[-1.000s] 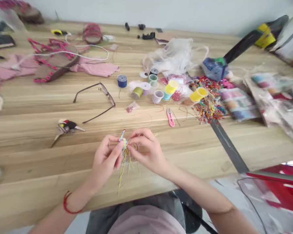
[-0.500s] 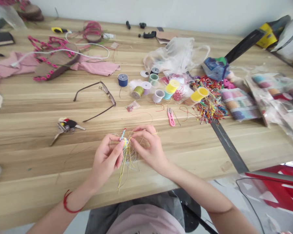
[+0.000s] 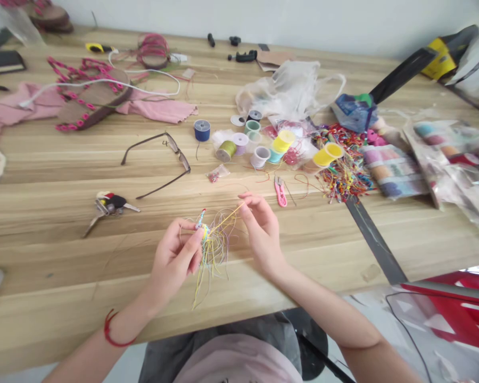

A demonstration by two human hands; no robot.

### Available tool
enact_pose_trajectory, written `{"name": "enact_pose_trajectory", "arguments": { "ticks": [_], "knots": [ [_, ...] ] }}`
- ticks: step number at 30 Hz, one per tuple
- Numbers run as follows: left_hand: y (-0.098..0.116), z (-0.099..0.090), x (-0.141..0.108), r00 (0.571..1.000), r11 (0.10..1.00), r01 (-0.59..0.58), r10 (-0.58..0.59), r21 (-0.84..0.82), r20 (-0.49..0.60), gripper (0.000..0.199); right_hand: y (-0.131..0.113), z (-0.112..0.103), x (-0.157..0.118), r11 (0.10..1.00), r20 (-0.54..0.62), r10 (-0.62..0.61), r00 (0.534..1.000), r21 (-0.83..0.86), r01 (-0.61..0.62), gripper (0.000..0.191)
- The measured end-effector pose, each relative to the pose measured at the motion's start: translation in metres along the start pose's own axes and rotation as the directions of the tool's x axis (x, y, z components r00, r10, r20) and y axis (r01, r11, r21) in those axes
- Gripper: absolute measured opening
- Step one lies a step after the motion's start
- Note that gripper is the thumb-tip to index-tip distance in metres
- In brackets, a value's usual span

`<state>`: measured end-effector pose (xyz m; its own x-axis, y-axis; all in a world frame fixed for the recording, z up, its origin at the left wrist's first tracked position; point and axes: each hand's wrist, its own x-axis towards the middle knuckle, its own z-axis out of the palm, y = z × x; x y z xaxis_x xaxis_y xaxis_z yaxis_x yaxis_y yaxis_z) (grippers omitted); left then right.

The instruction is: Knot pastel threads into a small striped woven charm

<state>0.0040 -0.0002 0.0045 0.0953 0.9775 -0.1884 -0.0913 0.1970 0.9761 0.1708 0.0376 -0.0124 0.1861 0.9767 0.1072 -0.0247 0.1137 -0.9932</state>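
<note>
Between thumb and fingers, my left hand (image 3: 179,247) pinches a small piece of knotted cord work (image 3: 205,232) in yellow, white and blue. A thin blue-and-white braided end with a red tip (image 3: 201,217) sticks up from it. Many loose thin cords (image 3: 215,247), yellow, grey and pale, spread out below and to the right onto the table. My right hand (image 3: 260,226) is closed on a yellow thread (image 3: 226,218) that runs taut from the knotted piece up to its fingertips. The left fingers partly cover the piece.
Beyond my hands lie pink thread snips (image 3: 280,192), a small bag of beads (image 3: 217,174), eyeglasses (image 3: 178,154) and keys (image 3: 112,204). Thread spools, among them a blue spool (image 3: 201,130), stand farther back. A heap of colourful cords (image 3: 343,175) lies to the right.
My right hand has moved away from the knotted piece, up and to the right, drawing the yellow thread out straight. My left hand stays in place with the piece.
</note>
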Motion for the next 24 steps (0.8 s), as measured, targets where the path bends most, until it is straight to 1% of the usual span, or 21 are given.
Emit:
{"name": "enact_pose_trajectory", "arguments": {
  "ticks": [2, 3, 6, 9, 11, 14, 16, 18, 21, 23, 24],
  "knots": [
    [-0.001, 0.000, 0.000, 1.000, 1.000, -0.002, 0.002, -0.006, 0.003, 0.023, -0.002, 0.001, 0.000, 0.995, -0.004, 0.013, 1.000, 0.104, -0.012, 0.007],
    [-0.001, 0.000, 0.000, 1.000, 1.000, -0.002, 0.002, -0.009, 0.004, 0.023, -0.003, 0.001, 0.000, 0.988, 0.015, 0.023, 1.000, 0.151, -0.025, 0.007],
    [-0.002, -0.001, 0.000, 1.000, 1.000, -0.004, 0.004, -0.006, 0.003, 0.023, -0.006, 0.002, -0.002, 0.960, 0.145, 0.065, 0.987, 0.260, -0.101, 0.009],
    [-0.003, -0.001, 0.000, 1.000, 1.000, -0.004, 0.004, 0.000, -0.002, 0.023, -0.009, 0.001, -0.004, 0.916, 0.281, 0.085, 0.956, 0.355, -0.186, 0.011],
    [-0.002, -0.001, 0.001, 1.000, 1.000, -0.002, 0.002, -0.001, -0.006, 0.023, -0.012, -0.001, -0.003, 0.871, 0.350, 0.096, 0.932, 0.424, -0.249, 0.020],
    [-0.002, -0.001, 0.001, 1.000, 1.000, -0.002, 0.002, -0.009, -0.009, 0.024, -0.018, -0.004, 0.005, 0.809, 0.418, 0.144, 0.897, 0.472, -0.350, 0.041],
    [-0.001, 0.000, 0.001, 1.000, 1.000, 0.005, -0.005, -0.009, -0.006, 0.024, -0.021, -0.006, 0.010, 0.801, 0.423, 0.158, 0.892, 0.473, -0.366, 0.050],
    [-0.001, 0.000, 0.001, 1.000, 1.000, 0.008, -0.008, -0.006, -0.006, 0.024, -0.022, -0.008, 0.014, 0.826, 0.399, 0.133, 0.907, 0.462, -0.324, 0.056],
    [0.000, 0.000, 0.001, 1.000, 1.000, 0.011, -0.011, -0.001, -0.012, 0.025, -0.022, -0.008, 0.017, 0.872, 0.341, 0.097, 0.935, 0.424, -0.245, 0.057],
    [0.000, 0.000, 0.001, 1.000, 1.000, 0.010, -0.010, -0.002, -0.013, 0.026, -0.021, -0.008, 0.016, 0.886, 0.310, 0.078, 0.948, 0.415, -0.209, 0.055],
    [0.000, 0.000, 0.001, 1.000, 1.000, 0.009, -0.009, -0.003, -0.012, 0.026, -0.021, -0.009, 0.016, 0.884, 0.312, 0.064, 0.948, 0.423, -0.199, 0.053]
  ]
}}
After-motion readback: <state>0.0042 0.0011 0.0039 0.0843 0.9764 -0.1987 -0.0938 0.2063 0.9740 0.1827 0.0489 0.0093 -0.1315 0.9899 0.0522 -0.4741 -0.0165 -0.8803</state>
